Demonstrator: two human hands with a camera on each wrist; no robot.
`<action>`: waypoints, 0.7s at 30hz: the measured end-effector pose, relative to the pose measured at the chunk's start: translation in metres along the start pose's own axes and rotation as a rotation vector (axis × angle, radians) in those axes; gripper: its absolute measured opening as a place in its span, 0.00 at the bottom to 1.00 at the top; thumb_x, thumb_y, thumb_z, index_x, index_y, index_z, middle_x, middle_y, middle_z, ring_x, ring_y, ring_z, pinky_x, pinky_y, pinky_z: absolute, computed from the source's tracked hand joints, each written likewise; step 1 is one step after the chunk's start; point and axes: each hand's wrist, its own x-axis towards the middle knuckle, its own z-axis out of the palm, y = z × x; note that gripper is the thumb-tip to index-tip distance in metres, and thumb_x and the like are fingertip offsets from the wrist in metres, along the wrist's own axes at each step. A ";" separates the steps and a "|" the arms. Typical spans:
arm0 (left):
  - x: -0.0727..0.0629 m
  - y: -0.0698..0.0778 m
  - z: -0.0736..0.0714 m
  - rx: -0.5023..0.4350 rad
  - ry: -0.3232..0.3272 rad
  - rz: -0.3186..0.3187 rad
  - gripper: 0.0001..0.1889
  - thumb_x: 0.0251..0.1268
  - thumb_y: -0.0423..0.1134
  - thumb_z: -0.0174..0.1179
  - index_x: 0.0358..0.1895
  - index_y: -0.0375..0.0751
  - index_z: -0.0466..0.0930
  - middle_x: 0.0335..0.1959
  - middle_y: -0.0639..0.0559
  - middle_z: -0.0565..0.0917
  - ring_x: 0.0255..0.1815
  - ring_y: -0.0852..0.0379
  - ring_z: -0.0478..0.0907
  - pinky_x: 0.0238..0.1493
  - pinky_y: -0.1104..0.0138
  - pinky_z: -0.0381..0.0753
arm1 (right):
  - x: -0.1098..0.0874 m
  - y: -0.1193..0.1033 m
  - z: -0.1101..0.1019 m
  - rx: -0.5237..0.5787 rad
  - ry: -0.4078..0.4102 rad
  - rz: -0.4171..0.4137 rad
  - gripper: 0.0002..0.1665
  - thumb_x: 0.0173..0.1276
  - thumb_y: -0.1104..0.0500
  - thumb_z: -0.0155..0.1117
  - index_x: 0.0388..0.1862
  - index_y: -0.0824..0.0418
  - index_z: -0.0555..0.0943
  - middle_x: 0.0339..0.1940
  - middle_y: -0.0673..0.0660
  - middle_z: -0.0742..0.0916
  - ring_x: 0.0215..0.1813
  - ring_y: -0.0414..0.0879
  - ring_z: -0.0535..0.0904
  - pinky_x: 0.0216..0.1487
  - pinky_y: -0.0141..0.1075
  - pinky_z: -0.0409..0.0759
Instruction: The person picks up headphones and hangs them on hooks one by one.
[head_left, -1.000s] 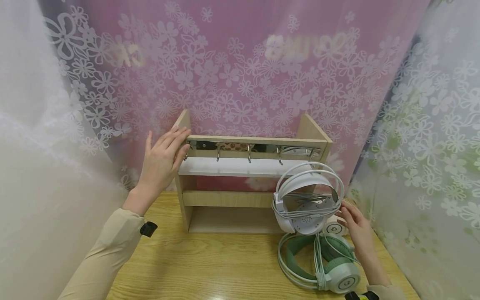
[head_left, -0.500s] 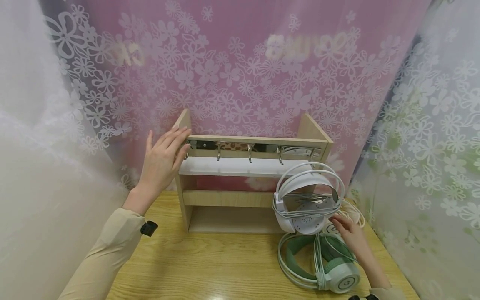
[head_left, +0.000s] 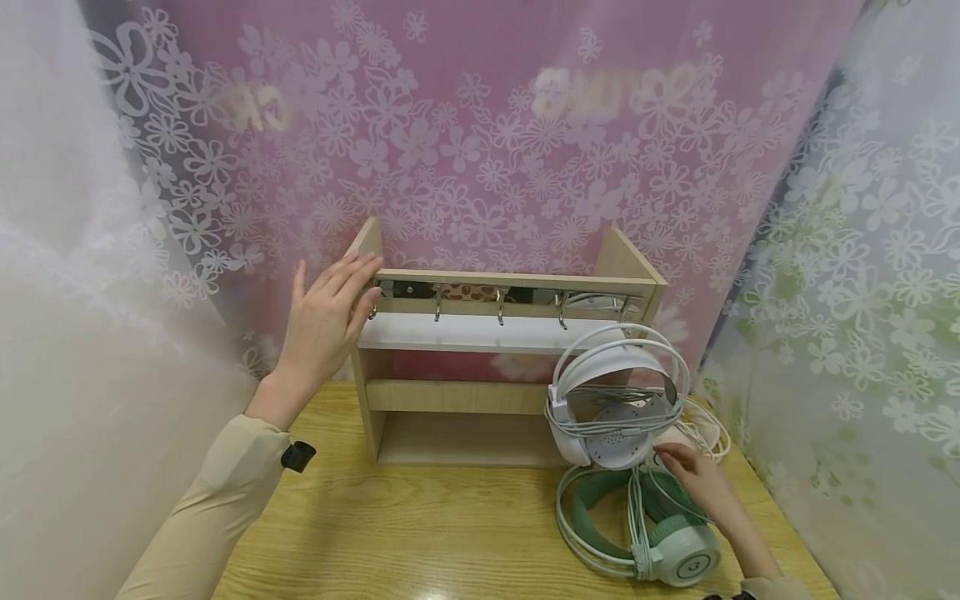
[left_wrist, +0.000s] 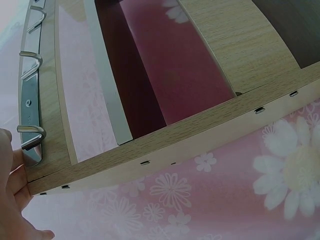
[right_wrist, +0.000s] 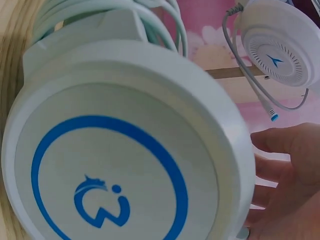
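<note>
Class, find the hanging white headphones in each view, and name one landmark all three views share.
Head: the white headphones are right of and below centre.
Left wrist: not in it.
Right wrist: upper right corner, partly cut off.
Shared landmark: the pink flowered curtain.

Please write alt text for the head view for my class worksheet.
A person's right grip is beside green headphones on a wooden table; the left grip rests on the upper left corner of a shelf with hooks. White headphones hang at its right end.
</note>
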 end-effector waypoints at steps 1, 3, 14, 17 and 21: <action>0.000 0.000 0.000 0.000 -0.001 -0.001 0.22 0.79 0.46 0.54 0.71 0.48 0.74 0.70 0.49 0.76 0.74 0.47 0.69 0.78 0.37 0.39 | 0.000 0.001 0.000 -0.006 -0.006 -0.003 0.17 0.79 0.61 0.57 0.58 0.70 0.81 0.57 0.72 0.85 0.58 0.70 0.81 0.55 0.59 0.79; 0.000 0.000 0.000 0.000 -0.002 -0.002 0.22 0.79 0.46 0.54 0.71 0.48 0.74 0.70 0.49 0.76 0.74 0.47 0.69 0.78 0.37 0.39 | 0.000 0.003 0.001 -0.017 -0.020 -0.006 0.17 0.78 0.61 0.57 0.57 0.70 0.82 0.57 0.71 0.85 0.57 0.68 0.82 0.54 0.58 0.81; 0.000 0.000 0.000 0.009 -0.008 -0.002 0.22 0.79 0.46 0.54 0.71 0.48 0.74 0.70 0.49 0.76 0.74 0.47 0.69 0.78 0.37 0.40 | -0.004 0.003 -0.002 -0.033 -0.060 0.010 0.18 0.78 0.59 0.58 0.56 0.71 0.83 0.54 0.72 0.85 0.51 0.67 0.85 0.51 0.57 0.82; 0.000 0.000 0.000 0.007 -0.005 -0.002 0.22 0.79 0.46 0.54 0.71 0.48 0.74 0.70 0.49 0.77 0.73 0.47 0.69 0.78 0.37 0.40 | -0.004 0.001 -0.004 -0.040 -0.075 0.024 0.18 0.78 0.59 0.58 0.57 0.71 0.82 0.54 0.72 0.86 0.51 0.67 0.85 0.51 0.58 0.82; 0.000 0.000 0.000 0.003 0.003 -0.002 0.21 0.79 0.46 0.54 0.70 0.48 0.75 0.70 0.49 0.77 0.73 0.47 0.70 0.78 0.38 0.39 | -0.004 -0.001 -0.007 -0.050 -0.112 0.047 0.20 0.79 0.57 0.57 0.58 0.71 0.82 0.54 0.72 0.85 0.53 0.67 0.84 0.52 0.58 0.81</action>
